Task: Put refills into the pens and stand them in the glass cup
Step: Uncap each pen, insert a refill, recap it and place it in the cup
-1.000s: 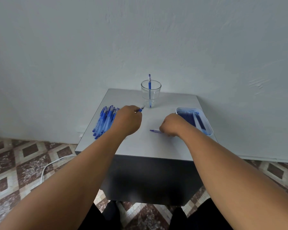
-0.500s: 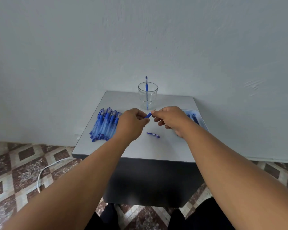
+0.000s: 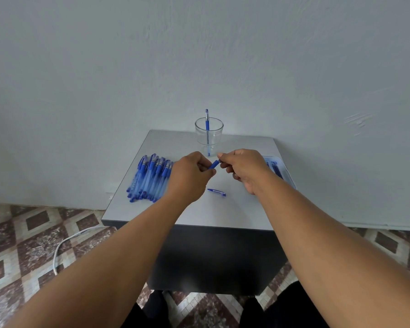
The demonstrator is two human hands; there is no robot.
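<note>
A glass cup (image 3: 208, 136) stands at the back of the grey table (image 3: 242, 209) with one blue pen (image 3: 207, 124) upright in it. Just in front of the cup, both hands meet above the table. My left hand (image 3: 191, 175) grips a blue pen (image 3: 214, 164), most of it hidden in the fist. My right hand (image 3: 243, 166) pinches the pen's exposed blue end. A blue pen cap (image 3: 216, 192) lies on the table below the hands. Several blue pens (image 3: 149, 177) lie in a pile at the left.
A clear tray (image 3: 287, 174) holding blue refills sits at the table's right edge, partly hidden by my right forearm. A white cable (image 3: 64, 245) runs over the patterned floor tiles at the left. A pale wall stands close behind the table.
My right hand left the cap on the table and rose to meet my left hand. Both hands now hold the pen in front of the cup.
</note>
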